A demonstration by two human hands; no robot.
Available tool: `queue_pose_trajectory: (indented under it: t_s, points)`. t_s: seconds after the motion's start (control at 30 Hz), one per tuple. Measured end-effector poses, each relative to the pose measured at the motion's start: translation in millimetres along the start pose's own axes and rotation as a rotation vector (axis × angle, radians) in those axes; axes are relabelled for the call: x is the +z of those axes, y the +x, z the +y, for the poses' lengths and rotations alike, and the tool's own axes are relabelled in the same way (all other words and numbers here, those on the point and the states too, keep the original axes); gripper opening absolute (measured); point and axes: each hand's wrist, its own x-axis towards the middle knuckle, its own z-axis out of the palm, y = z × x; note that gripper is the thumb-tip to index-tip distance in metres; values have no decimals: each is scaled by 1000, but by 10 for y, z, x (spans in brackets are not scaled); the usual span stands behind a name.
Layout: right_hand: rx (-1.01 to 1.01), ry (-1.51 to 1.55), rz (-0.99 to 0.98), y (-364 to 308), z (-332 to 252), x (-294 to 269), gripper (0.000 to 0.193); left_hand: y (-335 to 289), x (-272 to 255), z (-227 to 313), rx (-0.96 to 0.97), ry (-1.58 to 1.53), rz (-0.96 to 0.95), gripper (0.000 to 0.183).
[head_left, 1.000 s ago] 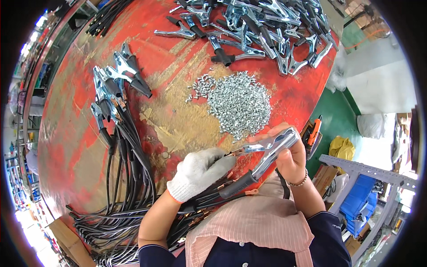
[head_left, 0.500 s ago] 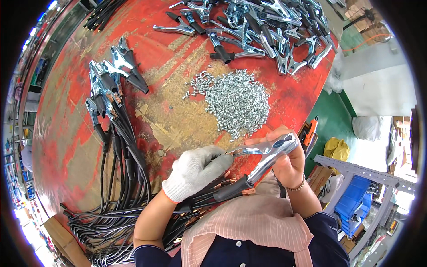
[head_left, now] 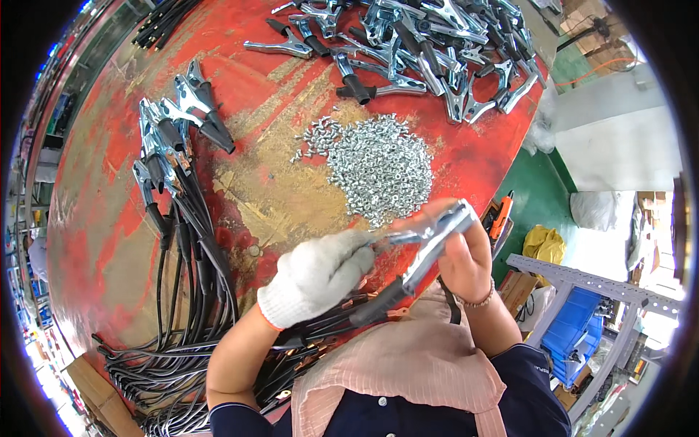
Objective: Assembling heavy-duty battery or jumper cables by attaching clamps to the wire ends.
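My left hand [head_left: 314, 275], in a white knit glove, pinches one handle end of a silver metal cable clamp [head_left: 429, 251]. My bare right hand [head_left: 468, 256] is closed about the jaw end of that same clamp. A black sleeve [head_left: 380, 300] covers its other handle, which points down toward my chest. Just beyond my hands lies a heap of small silver screws or rivets [head_left: 382, 167] on the red worn table [head_left: 269, 91]. Black cables with copper ends [head_left: 331, 317] pass beneath my left wrist. Motion blurs the jaws and right fingertips.
At the left lie clamps joined to black cables [head_left: 191, 240]. A large pile of loose clamps [head_left: 429, 44] covers the far right of the table. Black rods or cables [head_left: 162, 22] lie at the far left. A metal rack [head_left: 582, 273] with blue bins [head_left: 575, 328] stands at my right.
The clamp's jaw end has shifted slightly up and left, together with my right hand. My left hand has moved a little left and still grips the handle. The whole view has shifted slightly.
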Motion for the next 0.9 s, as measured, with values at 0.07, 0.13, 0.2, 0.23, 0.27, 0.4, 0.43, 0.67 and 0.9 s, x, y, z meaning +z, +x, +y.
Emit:
queue_pose_trajectory:
  t_s: [0.07,0.13,0.2,0.23,0.27,0.4,0.43,0.67,0.9]
  points:
    - [-16,-106,117,72,30,-155,49,25,7,-29,-45,-112,43,28]
    - [-102,-378,251,198,97,-346,48,47,53,-208,-81,-328,162,28]
    - [-99,-853,232,193,66,-429,42,47,58,-373,-69,-500,206,29]
    - [-82,-1071,174,172,40,-383,28,55,53,-393,-66,-522,199,29]
    - [-112,-1118,108,138,82,-363,22,58,49,-396,-63,-545,194,29]
    - [-202,-1310,21,85,307,-390,9,67,38,-394,-61,-561,181,30]
    - [-213,-1330,11,79,331,-380,9,56,35,-404,-61,-563,184,30]
    - [-354,-1302,-181,169,454,-69,21,52,2,-367,-22,-609,226,30]
    - [-370,-1540,-396,283,429,2,22,37,-5,-371,-45,-607,205,27]
